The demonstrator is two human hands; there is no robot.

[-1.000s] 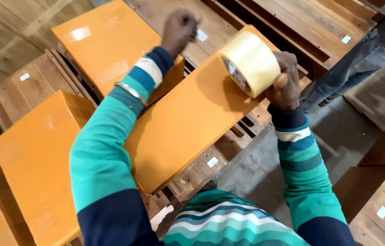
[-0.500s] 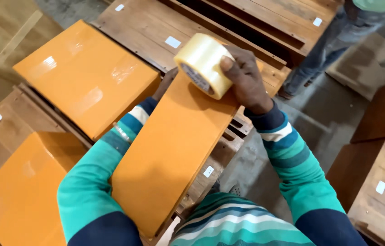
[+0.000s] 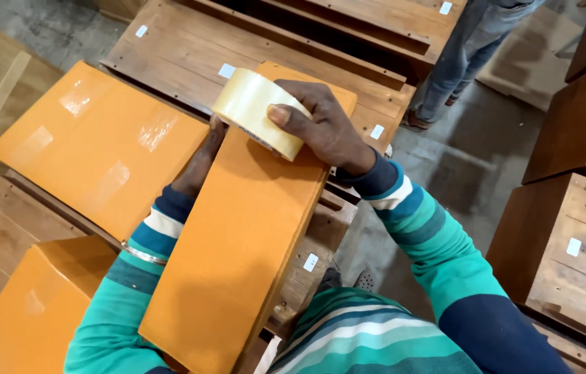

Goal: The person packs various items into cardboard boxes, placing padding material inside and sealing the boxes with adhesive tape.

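Long panel [image 3: 237,235]: an orange wrapped panel is laid over the brown wooden furniture [image 3: 182,55]; its long axis runs from the near lower left, by the person's chest, up and away to the far right end under the tape roll.
Tape roll [image 3: 255,114]: a roll of pale clear packing tape is stood on edge on the far end of the long panel, its round face turned toward the left and slightly down.
Right hand [image 3: 324,128]: it is laid over the roll from the right, thumb across the front face, fingers curled over the top; the grip is clamped on the tape roll.
Left hand [image 3: 203,163]: it is pressed along the left edge of the long panel, just below the roll, forearm stretched forward; the fingers are hidden behind the panel edge, so whether that grip is closed cannot be told.
Change from half a second before: the roll has been brought lower onto the panel's far end, and the left hand, then hidden, is now seen at the edge.
Square panel [image 3: 99,145]: a second orange panel, patched with clear tape, is seen left of the long panel.
Bystander's legs [image 3: 459,55]: blue jeans are seen beyond the long panel's far right.
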